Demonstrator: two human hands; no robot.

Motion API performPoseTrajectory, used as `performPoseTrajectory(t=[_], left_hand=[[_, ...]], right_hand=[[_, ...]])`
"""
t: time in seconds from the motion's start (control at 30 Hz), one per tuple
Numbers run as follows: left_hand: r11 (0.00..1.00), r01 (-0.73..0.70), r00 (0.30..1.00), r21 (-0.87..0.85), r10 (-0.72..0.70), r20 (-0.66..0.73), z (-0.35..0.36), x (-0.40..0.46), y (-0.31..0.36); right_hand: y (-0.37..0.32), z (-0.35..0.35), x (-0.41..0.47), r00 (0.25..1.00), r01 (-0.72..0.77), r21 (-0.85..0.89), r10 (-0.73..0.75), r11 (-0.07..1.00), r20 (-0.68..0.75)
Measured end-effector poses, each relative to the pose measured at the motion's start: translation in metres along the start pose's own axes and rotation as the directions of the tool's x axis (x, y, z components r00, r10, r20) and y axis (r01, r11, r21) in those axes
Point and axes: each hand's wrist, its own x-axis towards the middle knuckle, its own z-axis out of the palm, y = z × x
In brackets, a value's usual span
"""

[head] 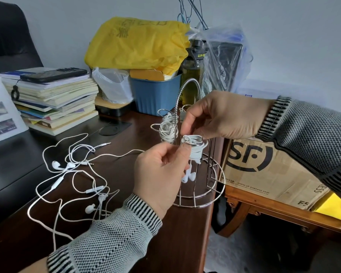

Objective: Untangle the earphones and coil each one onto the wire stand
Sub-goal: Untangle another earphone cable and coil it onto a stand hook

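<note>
On the tabletop (138,223) to our left, the loose earphones (73,174) lie knotted together. Our left hand (159,174) pinches the cable at the coil (194,147) on the wire stand (197,194); our right hand (220,117) pinches the coil's top. If either pinch slackens, we judge the turns could spring off the hook. Behind, a blue bin (156,95) holds yellow packets under a yellow bag (138,44).

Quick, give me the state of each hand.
Left hand: pinching the white earphone cord at the wire stand.
Right hand: pinching the same coiled cord.
</note>
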Motion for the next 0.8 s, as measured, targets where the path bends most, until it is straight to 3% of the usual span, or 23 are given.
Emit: performPoseTrajectory(t=[0.37,0.8], left_hand=[[1.0,0.009,1.0,-0.018,-0.008,0.021,0.0001,-0.0024,-0.0002],[1.0,-0.026,0.999,0.001,0.026,0.046,-0.0006,-0.0028,-0.0009]], right_hand=[[0.0015,0.0028,-0.0003,1.0,0.017,-0.118,-0.018,0.993,-0.003],[0.0075,0.0009,-0.0004,1.0,0.029,0.012,-0.029,1.0,-0.007]])
